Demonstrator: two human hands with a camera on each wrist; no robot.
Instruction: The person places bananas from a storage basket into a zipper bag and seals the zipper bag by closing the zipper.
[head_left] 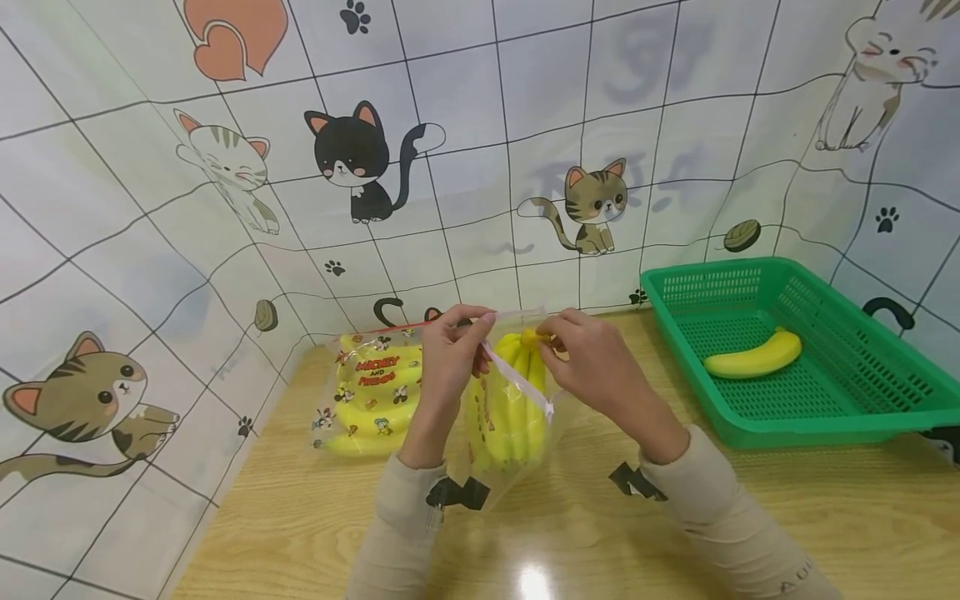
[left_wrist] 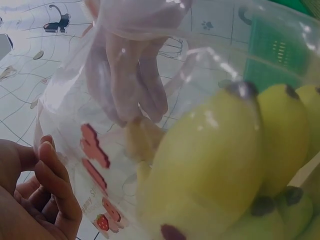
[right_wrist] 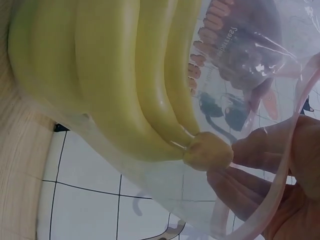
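Note:
A bunch of yellow bananas point(head_left: 517, 425) stands stem up inside a clear printed zip bag point(left_wrist: 65, 120). My left hand point(head_left: 448, 354) pinches the bag's edge near its open mouth, thumb against the fingers. Through the mouth reaches my right hand point(head_left: 588, 358), whose thumb and fingertips pinch the bunch's stem point(right_wrist: 207, 151). A pale zip strip point(head_left: 517, 379) runs slantwise across the front of the bunch. In the left wrist view the right fingers show blurred through the plastic, and the left hand point(left_wrist: 45, 192) is at the lower left.
To the left lies another clear bag point(head_left: 375, 375) printed with cartoon figures, with bananas inside. A green basket point(head_left: 832, 429) stands at the right, holding a single banana point(head_left: 753, 357). Behind the wooden table point(head_left: 570, 533) rises a cat-patterned wall covering point(head_left: 465, 208).

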